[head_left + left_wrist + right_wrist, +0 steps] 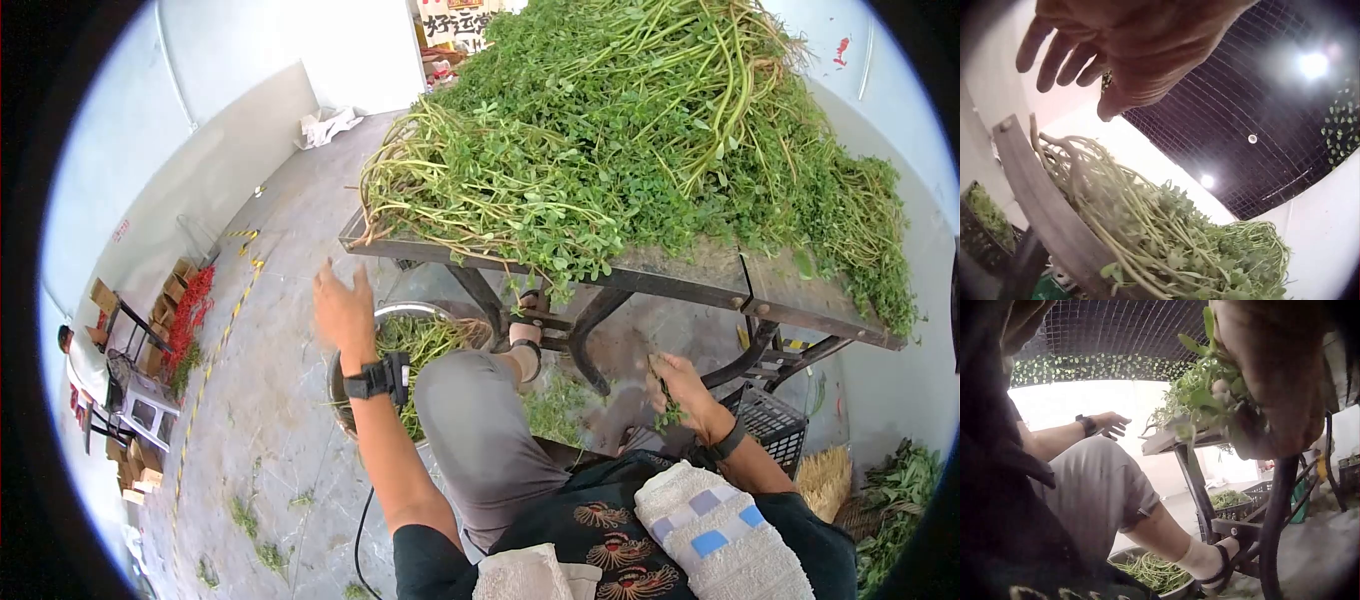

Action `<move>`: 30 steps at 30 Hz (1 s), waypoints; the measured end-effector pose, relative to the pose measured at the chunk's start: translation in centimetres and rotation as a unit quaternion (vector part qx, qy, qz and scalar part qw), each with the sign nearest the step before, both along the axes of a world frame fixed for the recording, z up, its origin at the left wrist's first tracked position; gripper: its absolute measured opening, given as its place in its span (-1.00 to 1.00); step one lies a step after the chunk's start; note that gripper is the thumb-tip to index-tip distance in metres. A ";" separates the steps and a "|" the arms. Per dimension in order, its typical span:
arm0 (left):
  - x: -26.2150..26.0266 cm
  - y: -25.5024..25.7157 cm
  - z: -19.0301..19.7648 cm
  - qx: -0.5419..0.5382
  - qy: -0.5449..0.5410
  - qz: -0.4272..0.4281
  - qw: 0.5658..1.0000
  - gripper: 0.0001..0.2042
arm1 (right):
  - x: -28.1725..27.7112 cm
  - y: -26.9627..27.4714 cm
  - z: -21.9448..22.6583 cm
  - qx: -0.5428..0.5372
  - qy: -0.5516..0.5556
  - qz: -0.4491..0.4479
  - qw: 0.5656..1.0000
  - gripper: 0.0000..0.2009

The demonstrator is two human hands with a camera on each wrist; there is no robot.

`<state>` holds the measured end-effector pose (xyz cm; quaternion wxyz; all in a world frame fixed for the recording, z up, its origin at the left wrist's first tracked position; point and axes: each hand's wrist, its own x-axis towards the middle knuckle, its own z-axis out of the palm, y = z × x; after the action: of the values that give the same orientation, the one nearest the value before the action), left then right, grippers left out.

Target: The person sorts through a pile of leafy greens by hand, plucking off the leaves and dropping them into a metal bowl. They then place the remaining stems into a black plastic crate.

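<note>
Fingers spread and holding nothing, my left hand (343, 308) is raised just off the left corner of the table (660, 280). A metal basin of cut greens (425, 338) stands on the floor below it. In the left wrist view this hand (1147, 53) hangs above the stem ends of a big heap of leafy green stems (1166, 244). My right hand (686, 390), low beside my lap, grips a small sprig of greens (668, 410). Leaves of the sprig (1213, 394) stick out past the fingers in the right wrist view.
The heap (620, 150) covers most of the tabletop and hangs over its front edge. Curved black table legs (590, 345) stand near my foot. A black crate (775, 425) sits at the right. Fallen greens (555, 410) litter the floor. Another person (88, 360) sits far left.
</note>
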<state>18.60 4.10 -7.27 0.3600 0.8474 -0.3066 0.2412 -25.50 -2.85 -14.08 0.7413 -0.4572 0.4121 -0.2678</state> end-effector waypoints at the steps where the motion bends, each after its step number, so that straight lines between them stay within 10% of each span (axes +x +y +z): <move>1: -0.2 -1.0 0.5 -0.001 0.000 0.000 1.000 -0.48 | -0.3 0.0 -0.2 -0.001 0.000 0.000 1.000 -0.74; 9: -3.4 -9.8 9.2 -0.143 0.002 -0.237 0.961 -0.49 | -1.8 -0.2 -1.5 -0.009 -0.004 0.004 1.000 -0.73; 15: -4.3 -21.0 6.1 -0.126 0.014 -0.234 0.964 -0.47 | -1.7 0.8 -1.0 0.005 0.040 -0.047 0.998 -0.78; 18: -5.0 -20.5 6.4 -0.029 0.045 -0.309 0.950 -0.57 | -2.1 0.8 -0.9 -0.037 0.039 -0.022 0.998 -0.78; 25: -13.1 -17.0 10.6 -0.183 0.021 -0.445 0.877 -0.78 | -2.4 1.1 -0.4 -0.040 0.008 -0.027 0.999 -0.74; 30: -15.2 -16.9 4.8 -0.165 -0.085 -0.438 0.880 -0.75 | -1.9 0.6 0.7 -0.073 0.031 0.009 0.997 -0.77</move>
<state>3.43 -12.77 -2.46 0.5359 0.5316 -0.6315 0.1773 -27.38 -2.21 -13.40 0.6953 -0.5220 0.4096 -0.2764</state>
